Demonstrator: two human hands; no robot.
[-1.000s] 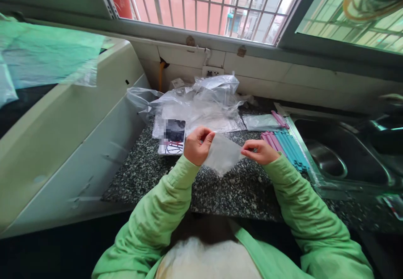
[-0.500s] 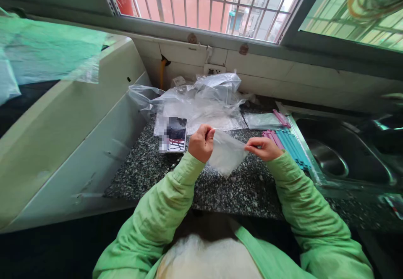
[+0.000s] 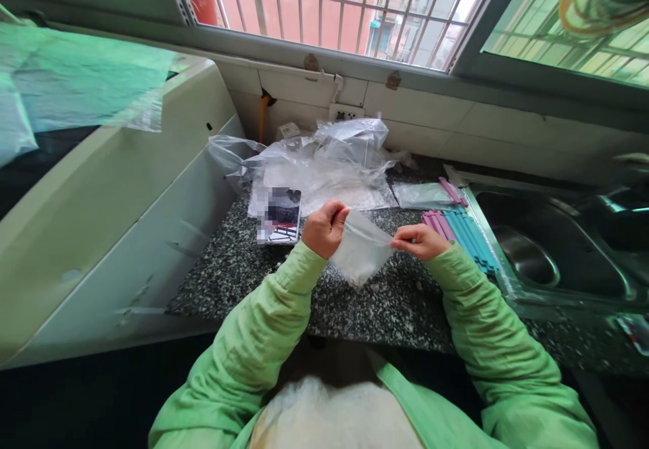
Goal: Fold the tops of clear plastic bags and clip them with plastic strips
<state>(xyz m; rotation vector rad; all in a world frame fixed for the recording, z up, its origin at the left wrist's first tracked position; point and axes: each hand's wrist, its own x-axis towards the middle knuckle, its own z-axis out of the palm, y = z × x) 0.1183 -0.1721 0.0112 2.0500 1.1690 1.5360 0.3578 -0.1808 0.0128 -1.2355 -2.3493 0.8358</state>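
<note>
A small clear plastic bag (image 3: pixel 361 253) hangs between my hands above the speckled countertop. My left hand (image 3: pixel 324 228) is closed on its upper left corner, thumb on top. On the other side, my right hand (image 3: pixel 420 241) pinches the upper right corner. The bag's top edge bows open slightly between them, and its lower end looks whitish; I cannot tell whether anything is inside. Just left of my left hand lies a phone-like flat item (image 3: pixel 284 216), partly blurred out. Pink strips (image 3: pixel 439 223) and teal strips (image 3: pixel 470 239) lie beyond my right hand.
Clear plastic bags (image 3: pixel 324 172) are heaped at the back, beside a flat packet (image 3: pixel 423 195). A steel sink (image 3: pixel 537 246) is set into the counter (image 3: pixel 385 314) on the right. A pale appliance-like body (image 3: pixel 152 185) bounds the left, and a barred window (image 3: pixel 324 9) stands behind.
My right hand has shifted slightly left, bringing the bag's top corners closer together. The bag's mouth gapes a little more, and its bottom has swung slightly left.
</note>
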